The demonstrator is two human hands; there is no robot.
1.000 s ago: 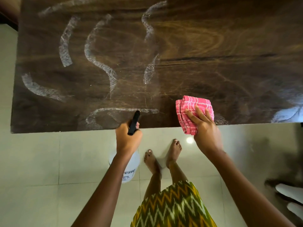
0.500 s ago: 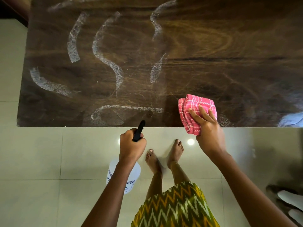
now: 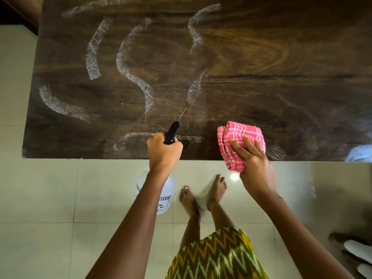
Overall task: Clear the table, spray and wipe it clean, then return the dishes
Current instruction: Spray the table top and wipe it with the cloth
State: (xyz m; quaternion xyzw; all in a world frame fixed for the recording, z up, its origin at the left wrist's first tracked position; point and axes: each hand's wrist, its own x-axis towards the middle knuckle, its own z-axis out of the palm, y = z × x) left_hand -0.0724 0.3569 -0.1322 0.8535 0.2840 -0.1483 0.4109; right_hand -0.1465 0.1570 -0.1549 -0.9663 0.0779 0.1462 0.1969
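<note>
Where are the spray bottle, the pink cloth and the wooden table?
Spray bottle (image 3: 171, 132): head view, on its black nozzle.
Pink cloth (image 3: 238, 131): head view, on the folded upper part.
Wooden table (image 3: 281, 67): head view, on bare tabletop.

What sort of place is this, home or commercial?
Most likely a home, perhaps a dining area: a dark wooden table on a pale tiled floor, the person's bare feet, and a spray bottle and pink checked cloth in use.

Cloth (image 3: 239, 137) on table (image 3: 281, 67) edge — sprayer (image 3: 171, 132) left.
</note>
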